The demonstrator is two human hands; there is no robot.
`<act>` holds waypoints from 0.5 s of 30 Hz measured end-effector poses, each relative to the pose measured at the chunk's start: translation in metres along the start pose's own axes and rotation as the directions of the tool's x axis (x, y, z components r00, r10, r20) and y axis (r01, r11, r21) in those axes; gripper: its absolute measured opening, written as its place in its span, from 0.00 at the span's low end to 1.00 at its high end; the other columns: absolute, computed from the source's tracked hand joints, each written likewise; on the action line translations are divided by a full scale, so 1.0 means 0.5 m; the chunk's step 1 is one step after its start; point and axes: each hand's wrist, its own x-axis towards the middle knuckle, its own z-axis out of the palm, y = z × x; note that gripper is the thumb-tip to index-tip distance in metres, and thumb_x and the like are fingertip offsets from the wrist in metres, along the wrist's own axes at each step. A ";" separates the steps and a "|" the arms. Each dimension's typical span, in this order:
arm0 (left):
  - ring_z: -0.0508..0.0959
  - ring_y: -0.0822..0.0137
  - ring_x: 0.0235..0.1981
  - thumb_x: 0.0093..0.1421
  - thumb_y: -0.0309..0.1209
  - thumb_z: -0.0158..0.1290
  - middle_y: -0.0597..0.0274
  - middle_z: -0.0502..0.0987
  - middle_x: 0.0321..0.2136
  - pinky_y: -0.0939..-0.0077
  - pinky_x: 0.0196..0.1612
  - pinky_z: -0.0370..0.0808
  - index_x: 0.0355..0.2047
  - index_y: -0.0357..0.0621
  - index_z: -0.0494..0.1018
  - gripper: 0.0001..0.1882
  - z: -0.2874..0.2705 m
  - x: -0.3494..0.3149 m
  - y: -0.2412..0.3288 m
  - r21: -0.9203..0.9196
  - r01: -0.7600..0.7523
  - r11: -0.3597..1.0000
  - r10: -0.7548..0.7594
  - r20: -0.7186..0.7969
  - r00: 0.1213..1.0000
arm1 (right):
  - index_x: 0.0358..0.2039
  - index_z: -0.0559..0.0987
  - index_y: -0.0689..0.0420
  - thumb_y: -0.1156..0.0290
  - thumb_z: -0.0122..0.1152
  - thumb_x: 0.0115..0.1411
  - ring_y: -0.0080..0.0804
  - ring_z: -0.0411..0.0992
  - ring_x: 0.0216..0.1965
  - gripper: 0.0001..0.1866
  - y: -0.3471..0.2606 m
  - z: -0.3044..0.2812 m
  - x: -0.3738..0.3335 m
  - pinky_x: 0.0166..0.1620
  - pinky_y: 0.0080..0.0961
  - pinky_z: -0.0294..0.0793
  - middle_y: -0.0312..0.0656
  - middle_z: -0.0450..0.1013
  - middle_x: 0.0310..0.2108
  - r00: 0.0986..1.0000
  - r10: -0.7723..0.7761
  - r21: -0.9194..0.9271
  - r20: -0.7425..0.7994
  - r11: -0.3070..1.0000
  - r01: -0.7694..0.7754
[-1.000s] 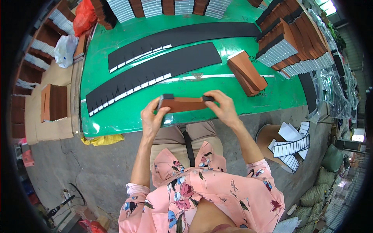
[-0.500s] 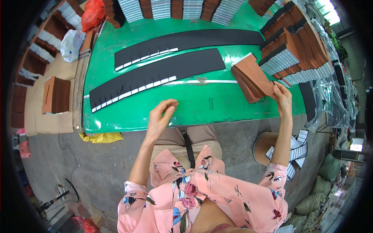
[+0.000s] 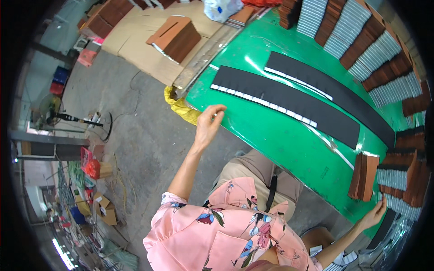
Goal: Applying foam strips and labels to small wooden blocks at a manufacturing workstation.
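Observation:
My left hand (image 3: 209, 126) is raised by the left front corner of the green table (image 3: 271, 133). Its thumb and fingers are curled together, and anything between them is too small to make out. My right hand (image 3: 374, 214) is at the table's right front, fingers stretched out beside a fanned stack of brown pieces (image 3: 363, 177). A small gap seems to separate it from the stack. Two long black strips lie farther in: the nearer strip (image 3: 289, 104) and the farther strip (image 3: 337, 92). Each has a row of white tabs along part of its near edge.
Tall brown and silver-edged stacks (image 3: 357, 31) line the far side and right end. A slotted brown block (image 3: 176, 38) stands on cardboard (image 3: 129, 38) at left. Yellow cloth (image 3: 181, 108) hangs at the table corner. A container of white tabbed strips (image 3: 341, 258) stands below right.
The view has swung left, so the table now appears at the right. My right hand has come off the brown stack's corner. My left hand stays raised with fingers curled.

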 end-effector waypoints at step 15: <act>0.73 0.58 0.44 0.53 0.31 0.55 0.57 0.74 0.43 0.59 0.47 0.66 0.42 0.45 0.73 0.15 -0.232 0.331 -0.045 0.790 -0.061 0.610 0.594 -0.405 0.695 | 0.30 0.76 0.61 0.76 0.56 0.57 0.37 0.73 0.25 0.02 -0.358 0.411 -0.242 0.28 0.29 0.69 0.45 0.73 0.25 0.528 -0.590 0.525 0.611 0.801 0.287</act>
